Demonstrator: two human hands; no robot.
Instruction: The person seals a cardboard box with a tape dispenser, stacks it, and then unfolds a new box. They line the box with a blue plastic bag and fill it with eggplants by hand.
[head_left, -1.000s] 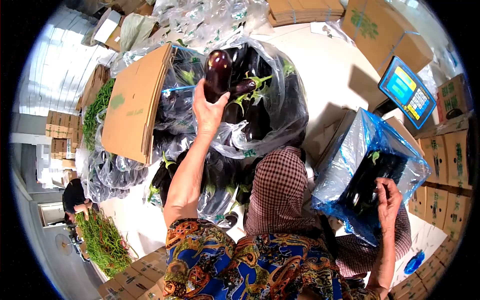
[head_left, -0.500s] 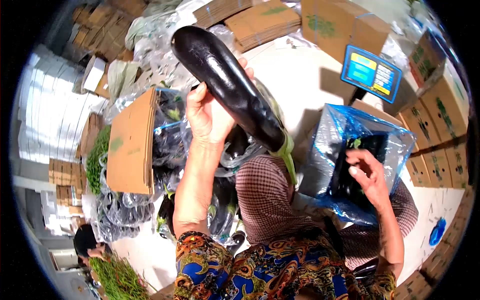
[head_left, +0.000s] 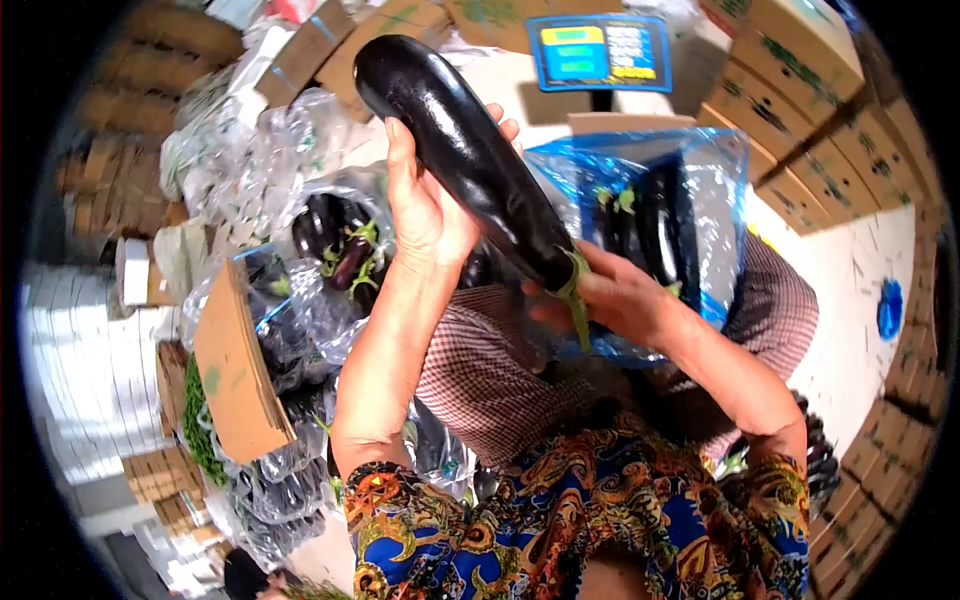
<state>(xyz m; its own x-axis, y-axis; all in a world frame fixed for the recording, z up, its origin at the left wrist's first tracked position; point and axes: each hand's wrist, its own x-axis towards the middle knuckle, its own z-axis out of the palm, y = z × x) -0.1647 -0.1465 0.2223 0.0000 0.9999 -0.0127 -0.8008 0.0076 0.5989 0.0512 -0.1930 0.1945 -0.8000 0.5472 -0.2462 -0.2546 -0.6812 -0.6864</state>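
A large, glossy dark eggplant (head_left: pixel 465 155) lies slantwise across my left hand (head_left: pixel 430 215), its round end up and its green stem pointing down toward me. The thumb and fingers of that hand are wrapped around its middle from below. My right hand (head_left: pixel 630 300) is at the stem end, with its fingers closed about the green cap; some fingertips are hidden behind it. Just beyond my right hand stands a box lined with blue clear plastic (head_left: pixel 720 180), and several eggplants (head_left: pixel 657 225) lie inside it.
A scale display (head_left: pixel 600 55) rises behind the lined box. Bagged eggplants (head_left: pixel 345 245) and a flattened carton (head_left: pixel 235 370) are at the left. Stacked cartons (head_left: pixel 800 130) line the right, near a blue plastic scrap (head_left: pixel 889 310) on the floor. A person (head_left: pixel 250 578) is partly visible at lower left.
My right hand has left the lined box and moved left to the eggplant's stem end. My left hand still holds the eggplant. The view has turned to the right.
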